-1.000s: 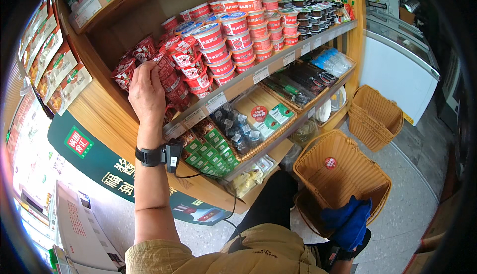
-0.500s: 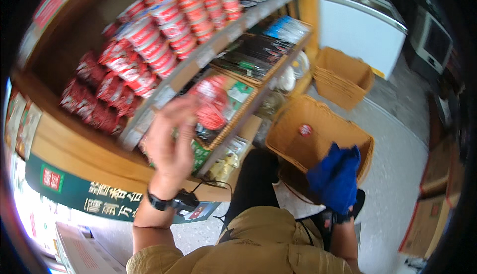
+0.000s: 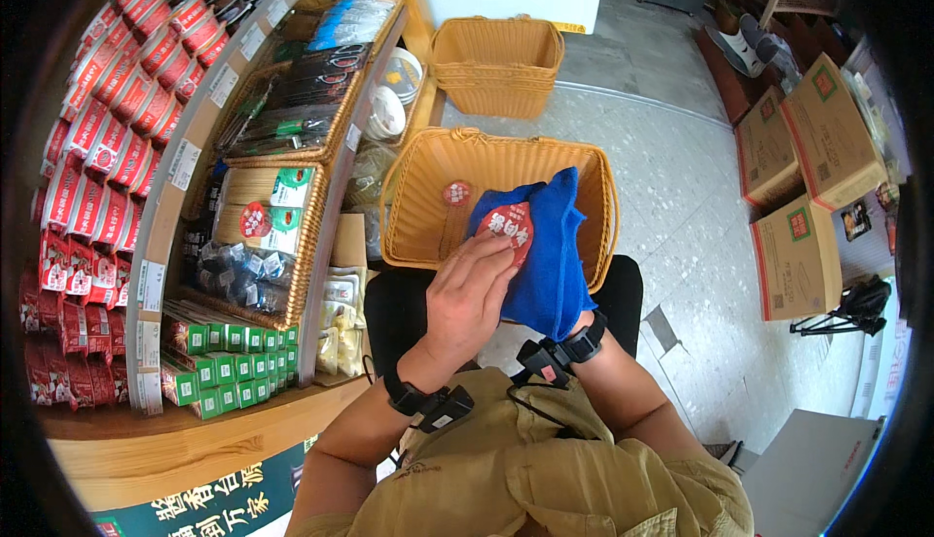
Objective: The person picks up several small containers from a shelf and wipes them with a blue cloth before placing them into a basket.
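Note:
My left hand (image 3: 469, 296) presses its closed fingers over a red, rounded item with white lettering (image 3: 509, 231); its exact kind is partly covered by the fingers. The item lies against a blue cloth (image 3: 553, 269), held up by my right hand, whose fingers are hidden beneath the folds. Only the wrist with its black strap shows. Under both hands stands a tan woven basket (image 3: 593, 162), with a small round red and white label on its inner wall.
At left, a shelf holds stacked red cans (image 3: 107, 133), woven trays (image 3: 309, 294) of utensils and skewers, and green boxes (image 3: 229, 372). Nested baskets (image 3: 496, 60) stand beyond, by a white chest. Cardboard cartons (image 3: 798, 260) sit on the right.
My left hand has come from the shelf, rightward to the blue cloth, and lies on the red item. The cloth has shifted nearer the body's middle. The view has turned right.

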`<action>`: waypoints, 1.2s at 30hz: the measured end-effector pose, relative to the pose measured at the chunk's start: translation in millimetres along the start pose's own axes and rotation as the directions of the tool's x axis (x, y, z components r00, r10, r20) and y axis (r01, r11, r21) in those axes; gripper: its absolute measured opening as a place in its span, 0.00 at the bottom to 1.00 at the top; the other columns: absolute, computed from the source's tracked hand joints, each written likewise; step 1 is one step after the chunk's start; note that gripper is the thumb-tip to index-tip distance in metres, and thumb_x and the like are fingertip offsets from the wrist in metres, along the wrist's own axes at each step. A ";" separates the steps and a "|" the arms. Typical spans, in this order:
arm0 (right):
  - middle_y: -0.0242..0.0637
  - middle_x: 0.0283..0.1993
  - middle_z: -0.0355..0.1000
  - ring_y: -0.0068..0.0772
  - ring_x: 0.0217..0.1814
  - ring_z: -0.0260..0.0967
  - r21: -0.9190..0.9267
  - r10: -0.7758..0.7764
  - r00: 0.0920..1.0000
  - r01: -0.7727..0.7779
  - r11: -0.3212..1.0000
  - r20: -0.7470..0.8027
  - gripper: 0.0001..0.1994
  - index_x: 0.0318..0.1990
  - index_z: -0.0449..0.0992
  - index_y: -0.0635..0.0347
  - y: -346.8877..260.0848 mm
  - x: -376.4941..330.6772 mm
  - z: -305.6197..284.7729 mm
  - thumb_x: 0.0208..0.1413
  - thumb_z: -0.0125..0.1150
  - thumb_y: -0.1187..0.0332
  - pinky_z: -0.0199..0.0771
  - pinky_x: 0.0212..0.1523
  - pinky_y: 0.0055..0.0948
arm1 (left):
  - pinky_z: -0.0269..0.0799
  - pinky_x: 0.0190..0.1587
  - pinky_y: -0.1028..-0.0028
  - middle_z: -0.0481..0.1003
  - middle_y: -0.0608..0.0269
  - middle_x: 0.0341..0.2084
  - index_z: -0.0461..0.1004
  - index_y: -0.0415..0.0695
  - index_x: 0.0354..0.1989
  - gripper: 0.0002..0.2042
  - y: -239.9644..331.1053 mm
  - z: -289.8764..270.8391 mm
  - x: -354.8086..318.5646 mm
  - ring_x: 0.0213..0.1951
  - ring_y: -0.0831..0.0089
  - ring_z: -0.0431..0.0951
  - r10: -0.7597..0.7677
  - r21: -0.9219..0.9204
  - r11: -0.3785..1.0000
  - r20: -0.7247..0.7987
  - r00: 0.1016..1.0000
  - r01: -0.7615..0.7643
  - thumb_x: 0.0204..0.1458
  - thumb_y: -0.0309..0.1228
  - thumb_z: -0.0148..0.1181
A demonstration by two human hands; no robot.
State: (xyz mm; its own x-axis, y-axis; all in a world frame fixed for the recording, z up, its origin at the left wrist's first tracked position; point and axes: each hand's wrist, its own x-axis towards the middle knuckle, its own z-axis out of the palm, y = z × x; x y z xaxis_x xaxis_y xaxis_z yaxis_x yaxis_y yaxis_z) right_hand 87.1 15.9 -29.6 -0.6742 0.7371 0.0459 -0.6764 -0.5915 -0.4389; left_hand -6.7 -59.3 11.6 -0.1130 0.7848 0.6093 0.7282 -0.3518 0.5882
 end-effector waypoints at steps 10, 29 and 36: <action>0.37 0.55 0.61 0.33 0.55 0.60 -0.078 -0.090 0.994 0.095 0.992 0.066 0.22 0.59 0.54 0.61 -1.9 -10.1 -23.0 0.61 0.39 0.60 0.58 0.59 0.34 | 0.64 0.50 0.68 0.65 0.47 0.49 0.68 0.38 0.44 0.19 -9.9 -2.2 -3.5 0.49 0.57 0.68 -0.064 -0.152 0.985 0.110 0.992 0.081 0.40 0.23 0.62; 0.35 0.40 0.64 0.27 0.42 0.62 -0.970 -0.167 0.978 0.158 0.186 0.127 0.17 0.45 0.63 0.62 -17.2 -19.6 4.2 0.48 0.58 0.69 0.65 0.43 0.26 | 0.60 0.52 0.63 0.65 0.50 0.47 0.58 0.45 0.57 0.33 -23.6 -4.7 7.7 0.49 0.52 0.65 0.034 0.004 0.999 0.265 0.964 -0.036 0.36 0.24 0.59; 0.37 0.44 0.67 0.25 0.42 0.67 -0.455 0.046 0.998 -0.061 0.888 -0.044 0.17 0.52 0.62 0.62 -18.4 -27.5 -21.0 0.54 0.51 0.72 0.71 0.43 0.24 | 0.61 0.51 0.64 0.66 0.49 0.47 0.59 0.44 0.56 0.31 -21.0 -1.6 5.4 0.48 0.52 0.66 -0.040 -0.161 0.983 0.279 0.960 0.087 0.38 0.22 0.58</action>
State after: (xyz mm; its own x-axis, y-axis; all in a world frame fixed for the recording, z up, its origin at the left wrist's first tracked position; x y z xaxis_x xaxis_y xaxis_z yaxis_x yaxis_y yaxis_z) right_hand 124.3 13.3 -41.6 -0.6910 0.7228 -0.0143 -0.4246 -0.4218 -0.8011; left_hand -23.7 -48.5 3.3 0.0513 0.9093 0.4131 0.5969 -0.3595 0.7172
